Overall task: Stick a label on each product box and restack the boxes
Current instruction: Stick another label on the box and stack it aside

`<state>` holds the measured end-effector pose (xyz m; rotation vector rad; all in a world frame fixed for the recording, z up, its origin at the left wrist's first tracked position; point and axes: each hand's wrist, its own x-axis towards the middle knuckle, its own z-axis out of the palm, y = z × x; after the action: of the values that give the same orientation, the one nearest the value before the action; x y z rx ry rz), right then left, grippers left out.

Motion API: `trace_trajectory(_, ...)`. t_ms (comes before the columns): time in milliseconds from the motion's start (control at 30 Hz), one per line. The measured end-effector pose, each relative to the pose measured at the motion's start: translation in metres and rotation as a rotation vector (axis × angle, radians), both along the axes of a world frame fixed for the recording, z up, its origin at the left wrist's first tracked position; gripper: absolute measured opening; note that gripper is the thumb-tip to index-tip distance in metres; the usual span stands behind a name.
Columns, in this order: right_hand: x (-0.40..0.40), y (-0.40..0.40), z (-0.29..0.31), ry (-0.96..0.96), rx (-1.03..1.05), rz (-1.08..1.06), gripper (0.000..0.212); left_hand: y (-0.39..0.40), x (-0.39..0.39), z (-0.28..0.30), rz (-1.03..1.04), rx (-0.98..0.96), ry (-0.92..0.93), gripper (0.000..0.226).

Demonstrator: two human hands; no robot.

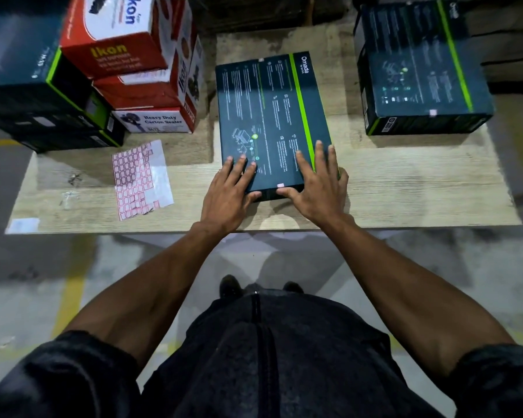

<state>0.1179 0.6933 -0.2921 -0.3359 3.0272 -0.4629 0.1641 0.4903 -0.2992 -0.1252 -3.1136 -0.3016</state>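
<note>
Item: flat dark box [266, 116], marked "Omada", table [405, 188] centre; small pale label [280, 185], we think, at its near edge. Left hand [227, 191] and right hand [314, 188] flat on it, fingers spread

Warehouse/packing area indicated by concrete floor [121, 257] marked with yellow line [70, 300], retail boxes stacked on wooden desk [405, 188]: dark boxes [420, 70], carton-sealer cartons [151, 86], label sheet [139, 179].
</note>
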Motion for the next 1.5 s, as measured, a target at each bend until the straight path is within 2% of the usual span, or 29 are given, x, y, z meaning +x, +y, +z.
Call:
trace_trajectory(100, -0.002, 0.001, 0.002, -0.037, -0.017, 0.011, 0.091, 0.000, -0.001, -0.001, -0.005, -0.018, -0.007, 0.064)
trace_trajectory(300, 0.002, -0.002, 0.001, 0.026, 0.000, -0.018, 0.083, 0.001, 0.000, -0.002, -0.005, -0.009, 0.014, 0.064)
trace_trajectory(500, -0.001, 0.000, 0.006, -0.070, -0.006, 0.012, 0.090, 0.002, 0.001, 0.001, -0.003, -0.010, 0.039, 0.063)
trace_trajectory(667, 0.002, -0.004, 0.005, -0.025, -0.031, -0.036, 0.083, 0.003, 0.002, 0.000, -0.002, -0.007, 0.057, 0.062)
trace_trajectory(867, -0.002, 0.000, 0.007, -0.093, -0.029, 0.011, 0.091, 0.003, 0.002, 0.001, 0.013, -0.007, 0.043, 0.063)
trace_trajectory(1067, 0.002, -0.005, 0.004, -0.013, -0.065, -0.047, 0.079, 0.004, 0.001, 0.002, 0.013, -0.008, 0.027, 0.062)
trace_trajectory(1300, -0.010, 0.006, 0.022, -0.203, -0.106, 0.016, 0.096, 0.001, 0.000, 0.001, 0.001, -0.020, 0.029, 0.063)
trace_trajectory(1400, -0.022, 0.005, 0.031, -0.362, -0.223, -0.070, 0.100, 0.000, 0.001, 0.000, -0.004, -0.034, 0.026, 0.063)
trace_trajectory(1500, -0.030, -0.003, 0.035, -0.451, -0.219, -0.116, 0.105, 0.000, 0.000, 0.000, -0.001, -0.039, 0.016, 0.063)
